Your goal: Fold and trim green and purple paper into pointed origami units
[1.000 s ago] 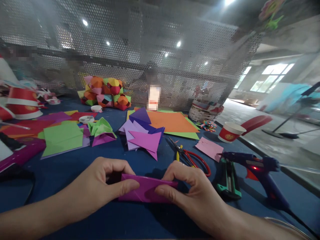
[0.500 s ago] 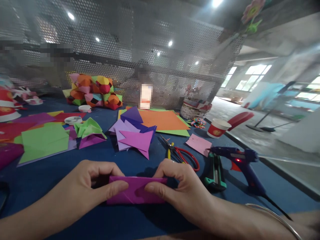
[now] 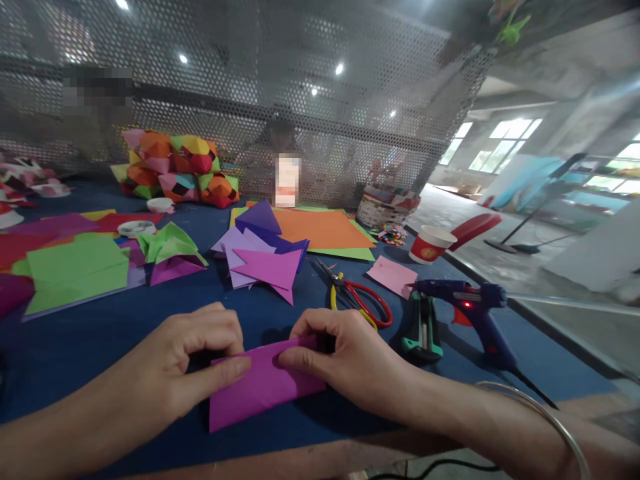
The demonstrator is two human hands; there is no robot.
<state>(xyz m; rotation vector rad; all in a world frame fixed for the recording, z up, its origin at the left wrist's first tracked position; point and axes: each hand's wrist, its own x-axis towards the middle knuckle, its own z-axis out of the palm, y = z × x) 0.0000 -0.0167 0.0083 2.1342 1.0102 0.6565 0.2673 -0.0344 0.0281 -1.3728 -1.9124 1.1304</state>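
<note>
Between my two hands is a folded sheet of magenta paper [image 3: 265,390], tilted with its left end lower. My left hand [image 3: 200,353] pinches its upper left edge, thumb on the near face. At the upper right edge, my right hand [image 3: 335,347] pinches it the same way; the fingertips behind the paper are hidden. Just beyond lie several folded purple and lilac paper pieces [image 3: 267,267]. Scissors-like pliers [image 3: 363,297] with red and yellow handles rest past my right hand, near a green and black utility knife [image 3: 423,333].
A blue glue gun [image 3: 470,300] with a lit red light lies at the right, its cord running toward the front edge. Behind it are a paper cup [image 3: 433,243] and a woven basket [image 3: 387,207]. Colored sheets [image 3: 75,267] and paper ball ornaments [image 3: 180,170] occupy the left; a metal mesh stands behind.
The magenta paper has turned so its left end dips and more of its face shows. Both hands have shifted slightly, still pinching it. The camera view has tilted down a little.
</note>
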